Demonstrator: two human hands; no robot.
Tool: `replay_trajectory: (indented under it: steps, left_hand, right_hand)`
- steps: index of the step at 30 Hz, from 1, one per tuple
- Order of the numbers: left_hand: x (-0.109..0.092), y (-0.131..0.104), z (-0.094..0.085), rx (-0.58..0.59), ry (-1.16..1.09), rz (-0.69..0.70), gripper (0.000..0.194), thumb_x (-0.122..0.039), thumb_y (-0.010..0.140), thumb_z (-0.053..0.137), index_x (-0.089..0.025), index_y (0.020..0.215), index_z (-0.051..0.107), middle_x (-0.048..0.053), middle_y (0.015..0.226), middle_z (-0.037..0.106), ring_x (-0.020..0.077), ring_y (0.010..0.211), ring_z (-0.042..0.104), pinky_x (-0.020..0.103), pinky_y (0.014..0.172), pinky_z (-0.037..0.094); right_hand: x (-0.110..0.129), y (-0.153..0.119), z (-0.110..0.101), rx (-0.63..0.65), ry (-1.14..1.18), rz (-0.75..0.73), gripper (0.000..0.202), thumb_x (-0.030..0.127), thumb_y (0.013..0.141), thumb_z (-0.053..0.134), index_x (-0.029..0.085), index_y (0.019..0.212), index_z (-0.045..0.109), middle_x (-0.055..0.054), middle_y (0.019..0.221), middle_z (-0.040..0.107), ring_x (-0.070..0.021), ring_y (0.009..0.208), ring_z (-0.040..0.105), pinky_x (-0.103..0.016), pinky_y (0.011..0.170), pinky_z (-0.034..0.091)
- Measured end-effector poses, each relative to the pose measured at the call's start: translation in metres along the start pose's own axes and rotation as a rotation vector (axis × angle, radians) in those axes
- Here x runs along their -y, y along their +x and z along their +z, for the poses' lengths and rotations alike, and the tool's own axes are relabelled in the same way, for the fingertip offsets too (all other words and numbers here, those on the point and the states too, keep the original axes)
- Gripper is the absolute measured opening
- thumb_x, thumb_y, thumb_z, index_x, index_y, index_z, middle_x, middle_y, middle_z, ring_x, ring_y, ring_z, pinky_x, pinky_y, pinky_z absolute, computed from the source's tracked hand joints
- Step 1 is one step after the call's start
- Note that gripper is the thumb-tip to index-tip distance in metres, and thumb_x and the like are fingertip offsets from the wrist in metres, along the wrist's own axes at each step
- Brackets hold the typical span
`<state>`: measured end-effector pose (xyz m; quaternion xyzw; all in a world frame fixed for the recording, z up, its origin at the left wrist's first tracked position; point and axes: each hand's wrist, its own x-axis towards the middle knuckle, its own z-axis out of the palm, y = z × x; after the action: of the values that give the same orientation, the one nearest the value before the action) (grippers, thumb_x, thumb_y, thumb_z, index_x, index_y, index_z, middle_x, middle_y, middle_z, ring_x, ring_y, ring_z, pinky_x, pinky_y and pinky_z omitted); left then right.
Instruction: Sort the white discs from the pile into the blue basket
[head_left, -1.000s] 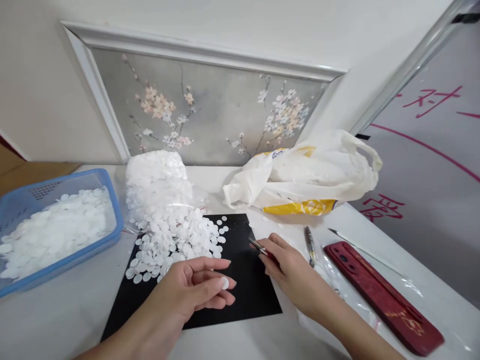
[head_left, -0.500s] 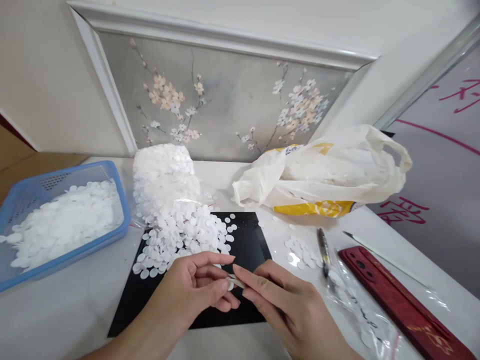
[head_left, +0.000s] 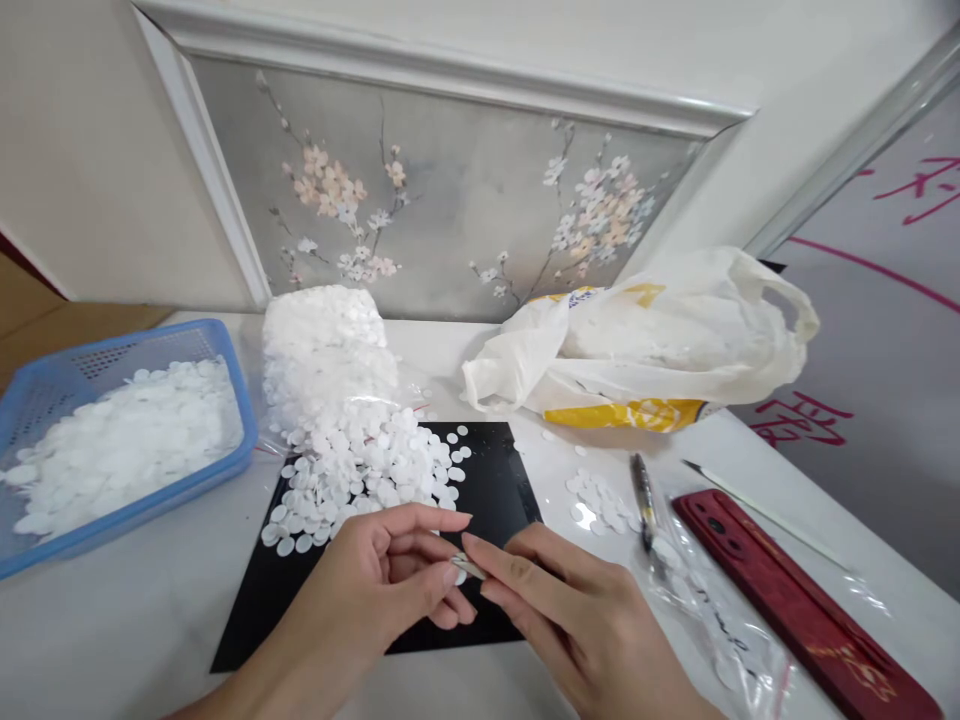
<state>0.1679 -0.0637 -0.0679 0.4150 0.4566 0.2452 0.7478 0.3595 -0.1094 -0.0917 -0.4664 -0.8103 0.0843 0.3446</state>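
Observation:
My left hand (head_left: 375, 590) is curled above the black mat (head_left: 495, 480), pinching a small white round disc (head_left: 451, 576) at its fingertips. My right hand (head_left: 570, 610) grips thin metal tweezers (head_left: 469, 568), whose tips touch that disc. A heap of white discs (head_left: 360, 460) spills from a clear bag (head_left: 322, 340) onto the mat's far left corner, just beyond my left hand.
A blue basket (head_left: 240, 400) full of white discs stands at the left. A white and yellow plastic bag (head_left: 645, 350) lies at the back right. Loose discs (head_left: 600, 500), a pen (head_left: 643, 495), a clear sleeve (head_left: 712, 610) and a red phone (head_left: 795, 610) lie to the right.
My right hand came left from the mat's right edge with the tweezers and met my left hand's fingertips. The view shifted slightly; the last half second shows almost no movement.

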Motion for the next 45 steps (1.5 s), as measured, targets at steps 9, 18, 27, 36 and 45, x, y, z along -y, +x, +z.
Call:
replay_trajectory:
  steps: [9,18,27,36,45]
  left_hand:
    - [-0.001,0.001,0.001,0.007,-0.028,0.014,0.042,-0.033,0.068,0.078,-0.015,0.104,0.065,0.007,0.077,0.068,0.0125,0.063,0.065,0.012,0.057,0.053]
    - [-0.006,-0.001,0.001,0.029,-0.002,0.005,0.042,-0.033,0.072,0.076,-0.016,0.108,0.064,0.006,0.074,0.068,0.0108,0.062,0.064,0.01,0.059,0.053]
    - [0.001,0.001,-0.002,-0.072,-0.083,-0.062,0.034,-0.037,0.073,0.075,-0.014,0.097,0.069,0.009,0.084,0.069,0.0131,0.077,0.067,0.01,0.065,0.053]
    - [0.0,0.001,-0.003,-0.115,-0.164,-0.042,0.031,-0.042,0.069,0.079,-0.015,0.075,0.064,0.001,0.072,0.063,0.0028,0.059,0.05,0.005,0.053,0.042]
    - [0.002,-0.002,0.003,-0.055,-0.257,-0.101,0.038,-0.035,0.069,0.081,-0.016,0.092,0.057,0.013,0.091,0.069,0.0145,0.074,0.068,0.01,0.062,0.055]
  right_hand:
    - [0.0,0.001,-0.001,-0.006,0.028,-0.003,0.027,0.02,0.095,0.049,0.015,0.114,0.068,-0.006,0.076,0.058,-0.0086,0.059,0.056,-0.017,0.049,0.046]
    - [-0.001,-0.003,0.0,0.055,0.074,0.099,0.032,0.018,0.095,0.047,0.024,0.123,0.063,-0.003,0.079,0.056,-0.0061,0.062,0.055,-0.015,0.055,0.045]
    - [-0.012,0.002,-0.001,-0.093,0.042,0.222,0.037,0.021,0.1,0.039,0.029,0.132,0.055,0.0,0.073,0.051,-0.0057,0.062,0.053,-0.012,0.057,0.045]
    - [-0.013,-0.001,-0.001,-0.102,0.094,0.343,0.026,0.03,0.101,0.036,0.024,0.122,0.051,0.004,0.072,0.057,-0.0046,0.06,0.055,-0.011,0.054,0.043]
    - [-0.009,-0.001,0.004,-0.086,0.124,0.114,0.031,0.02,0.097,0.046,0.022,0.127,0.055,-0.001,0.084,0.058,-0.0049,0.069,0.058,-0.012,0.062,0.048]
